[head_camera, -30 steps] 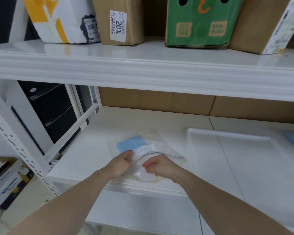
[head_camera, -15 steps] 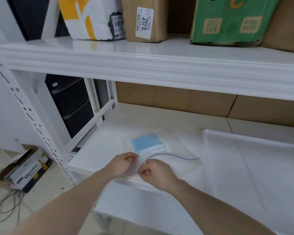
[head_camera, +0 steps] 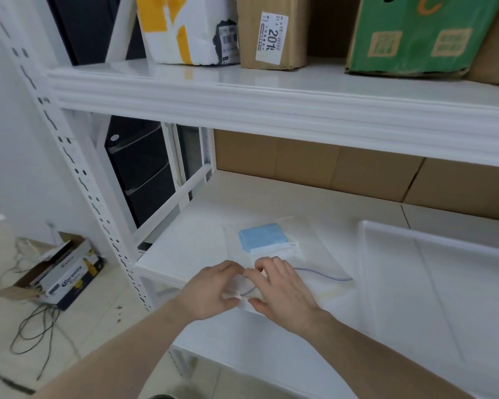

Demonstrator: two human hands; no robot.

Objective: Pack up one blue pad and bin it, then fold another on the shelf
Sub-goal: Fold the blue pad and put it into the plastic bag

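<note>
Where the lower shelf (head_camera: 202, 226) meets its front edge, the left hand (head_camera: 211, 292) and the right hand (head_camera: 285, 292) lie side by side on the near end of a clear plastic bag (head_camera: 314, 254); the left hand's fingers (head_camera: 228, 269) are curled, thumb and fingers pinching the bag's near edge by its coloured zip line; the right hand's fingers (head_camera: 267, 264) are spread and pressed flat on the plastic, fingertips almost touching the left hand's; the zip line runs out from under the right hand towards the bag's right side; just beyond the hands, inside the bag, lies the folded blue pad (head_camera: 261, 237) with a white strip along its near edge; right of the bag sits a white tray (head_camera: 366, 254), its near-left corner close to the bag; behind the bag, brown cardboard lines the back of the shelf; above it, the upper shelf (head_camera: 271, 90) carries a white-and-yellow parcel (head_camera: 185, 27), a brown box (head_camera: 271, 30) with a label and a green box (head_camera: 415, 36); left of the bag, down on the floor, lies an open beer carton (head_camera: 58, 275) with loose cables.
</note>
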